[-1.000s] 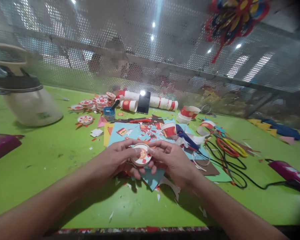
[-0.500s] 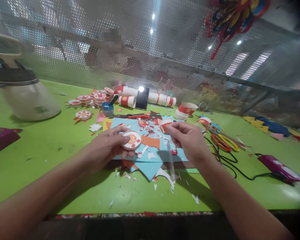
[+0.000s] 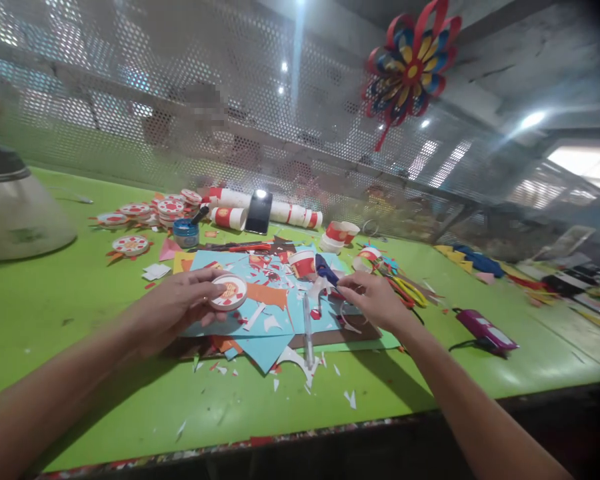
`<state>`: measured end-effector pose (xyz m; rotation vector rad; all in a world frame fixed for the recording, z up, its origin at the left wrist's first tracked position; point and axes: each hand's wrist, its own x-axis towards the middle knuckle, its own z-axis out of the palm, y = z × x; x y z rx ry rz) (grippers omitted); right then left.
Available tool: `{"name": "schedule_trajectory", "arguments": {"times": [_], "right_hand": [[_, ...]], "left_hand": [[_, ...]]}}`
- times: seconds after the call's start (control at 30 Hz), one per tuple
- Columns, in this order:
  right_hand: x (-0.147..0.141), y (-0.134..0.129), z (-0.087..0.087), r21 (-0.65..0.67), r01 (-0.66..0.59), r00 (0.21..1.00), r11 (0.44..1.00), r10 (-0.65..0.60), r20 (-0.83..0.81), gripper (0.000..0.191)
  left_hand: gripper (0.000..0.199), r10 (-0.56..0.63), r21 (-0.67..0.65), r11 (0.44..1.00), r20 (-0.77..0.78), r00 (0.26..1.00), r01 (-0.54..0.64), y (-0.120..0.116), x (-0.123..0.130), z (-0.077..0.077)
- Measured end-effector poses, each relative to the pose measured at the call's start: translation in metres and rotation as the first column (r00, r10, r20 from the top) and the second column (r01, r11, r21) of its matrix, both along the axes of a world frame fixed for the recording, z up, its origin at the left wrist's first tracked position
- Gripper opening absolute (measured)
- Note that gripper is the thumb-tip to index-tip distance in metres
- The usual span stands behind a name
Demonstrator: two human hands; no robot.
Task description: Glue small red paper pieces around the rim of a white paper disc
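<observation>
My left hand [image 3: 193, 303] is closed on a round white paper disc [image 3: 227, 292] with red patches and an orange emblem, its thumb on the face. My right hand [image 3: 370, 297] hovers over the right side of the blue paper sheets, with fingers curled and thumb and fingertips together. Whatever small thing they may pinch cannot be made out. Close to those fingertips lies a dark blue object [image 3: 326, 270], beside a cut red-and-white paper cup piece [image 3: 303, 265]. A clear stick [image 3: 308, 330] and an orange paper strip [image 3: 267, 295] rest on the blue paper [image 3: 267, 350].
At the back left are several decorated discs [image 3: 171, 208] and a blue jar [image 3: 185, 232]. A phone [image 3: 259, 212] leans against stacked paper cups [image 3: 285, 212]. Yellow-handled scissors [image 3: 410, 292] and a purple device [image 3: 486, 331] lie to the right. A large pale container [image 3: 23, 217] stands left.
The view has swung right, so the table's things sit further left. My right hand has moved off the cup piece, uncovering the dark blue object. My left hand keeps the disc.
</observation>
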<state>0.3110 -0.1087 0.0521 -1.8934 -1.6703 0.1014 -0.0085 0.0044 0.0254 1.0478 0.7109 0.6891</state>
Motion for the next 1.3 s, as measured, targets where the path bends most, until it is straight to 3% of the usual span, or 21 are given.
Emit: {"name": "schedule_trajectory", "arguments": {"times": [0.3, 0.43, 0.53, 0.7, 0.93, 1.13, 1.23, 1.3], "right_hand": [[0.001, -0.019, 0.001, 0.050, 0.064, 0.979, 0.997, -0.072, 0.190, 0.021], [0.014, 0.000, 0.001, -0.042, 0.024, 0.974, 0.999, -0.014, 0.225, 0.020], [0.023, 0.023, -0.003, -0.137, -0.004, 0.971, 0.991, 0.036, 0.235, 0.028], [0.022, 0.046, -0.021, -0.180, 0.019, 0.975, 0.984, 0.021, 0.220, 0.016], [0.042, 0.050, -0.034, -0.030, 0.064, 0.994, 0.998, -0.061, 0.088, 0.031], [0.052, 0.039, -0.015, 0.184, 0.197, 0.980, 0.963, -0.192, -0.046, 0.048], [0.046, 0.031, -0.005, 0.292, 0.174, 0.979, 0.941, -0.198, 0.054, 0.050], [0.042, 0.027, -0.001, 0.262, 0.084, 0.979, 0.961, -0.129, 0.160, 0.043]], "left_hand": [[0.038, 0.058, -0.094, 0.993, -0.130, 0.990, -0.071, -0.011, 0.005, 0.012], [0.034, 0.067, -0.133, 0.987, -0.175, 0.982, -0.091, -0.019, 0.008, 0.019], [0.044, 0.055, -0.108, 0.992, -0.147, 0.988, -0.071, -0.018, 0.008, 0.012], [0.040, -0.013, -0.071, 0.997, -0.060, 0.998, 0.009, -0.011, 0.006, -0.002], [0.015, -0.075, -0.096, 0.993, -0.008, 0.997, 0.074, -0.012, 0.008, 0.002], [0.018, -0.087, -0.082, 0.993, 0.016, 0.996, 0.088, -0.009, 0.006, -0.004], [0.021, -0.082, -0.071, 0.994, -0.013, 0.997, 0.081, -0.009, 0.007, -0.007], [0.022, -0.085, -0.044, 0.996, -0.041, 0.996, 0.083, -0.010, 0.007, -0.009]]}}
